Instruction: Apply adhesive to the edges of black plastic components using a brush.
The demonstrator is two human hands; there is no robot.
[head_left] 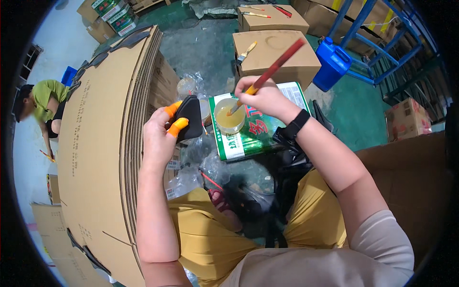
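My left hand (158, 136), with orange finger covers on its thumb and a finger, grips a flat black piece with rounded corners (192, 119); its exact kind I cannot make out. My right hand (264, 98), below a black wristband, is closed around a paintbrush (279, 62) with a red and yellow handle. The brush points down into a whitish cup (231, 129) of cloudy yellowish liquid, its tip at the liquid. Under the cup lies a green and white printed box or tin (262, 139), in front of my knees. The black piece is just left of the cup, apart from it.
Tall stacked cardboard (103, 143), with black pieces along its edges, stands at my left. Ahead, a brush (247, 51) lies on a carton (277, 50). A blue jerrycan (331, 67) stands beside a blue metal frame (377, 43). Far left, another person (51, 103) bends down, holding a brush.
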